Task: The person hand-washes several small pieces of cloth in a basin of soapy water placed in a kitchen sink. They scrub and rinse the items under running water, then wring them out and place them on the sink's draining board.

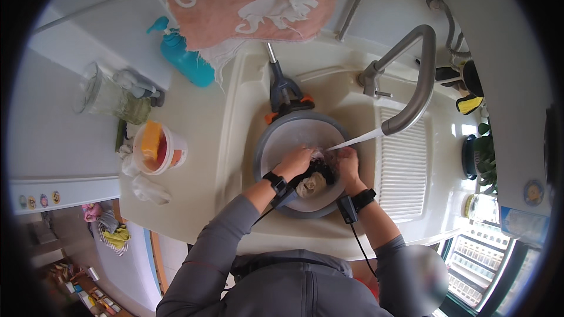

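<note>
A grey-rimmed round basin point(282, 134) stands in the sink under a curved metal faucet point(412, 112), and a stream of water runs into it. Both my hands are inside the basin. My left hand point(296, 161) has its fingers closed on a small pale cloth point(318, 155). At the right side, my right hand point(348, 163) has curled fingers near the water stream; splashing hides its fingertips, and I cannot tell whether it grips anything. Dark fabric point(325, 168) and a cream-coloured cloth point(312, 184) lie wet between and below the hands.
Behind the basin stands a mop head point(284, 97) with orange clips. A pink towel point(264, 4) hangs above a teal pump bottle point(187, 59). Left on the counter are a white bucket point(178, 149) and a glass vase point(105, 97). A ribbed washboard point(402, 167) adjoins the basin's right side.
</note>
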The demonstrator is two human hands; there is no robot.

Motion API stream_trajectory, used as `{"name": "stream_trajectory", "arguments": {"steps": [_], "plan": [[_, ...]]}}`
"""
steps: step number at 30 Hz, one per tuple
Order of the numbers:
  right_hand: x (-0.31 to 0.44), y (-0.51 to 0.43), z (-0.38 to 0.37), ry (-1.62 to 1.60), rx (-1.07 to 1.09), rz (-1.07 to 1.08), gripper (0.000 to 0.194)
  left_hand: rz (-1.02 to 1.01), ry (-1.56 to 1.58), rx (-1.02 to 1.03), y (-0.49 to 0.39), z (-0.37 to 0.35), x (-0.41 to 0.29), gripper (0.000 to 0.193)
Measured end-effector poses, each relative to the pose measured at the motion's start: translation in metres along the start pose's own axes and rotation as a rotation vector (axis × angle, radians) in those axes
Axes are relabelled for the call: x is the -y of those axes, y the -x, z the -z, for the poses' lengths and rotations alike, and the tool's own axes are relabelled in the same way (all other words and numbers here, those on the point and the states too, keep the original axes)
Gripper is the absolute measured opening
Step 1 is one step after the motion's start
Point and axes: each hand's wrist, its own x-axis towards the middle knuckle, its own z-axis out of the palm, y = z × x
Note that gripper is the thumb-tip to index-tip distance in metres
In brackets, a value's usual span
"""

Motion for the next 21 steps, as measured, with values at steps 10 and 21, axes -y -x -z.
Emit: {"name": "stream_trajectory", "arguments": {"steps": [10, 21], "plan": [[-0.009, 0.026, -0.014, 0.422, 0.467, 0.324, 0.031, -0.039, 0.339, -0.266, 0.007, 0.092, -0.062, 0.028], [-0.046, 0.013, -0.003, 0.650, 0.031, 0.122, 0.061, 0.402, 0.753, -0.288, 0.020, 0.041, 0.005, 0.053]]}}
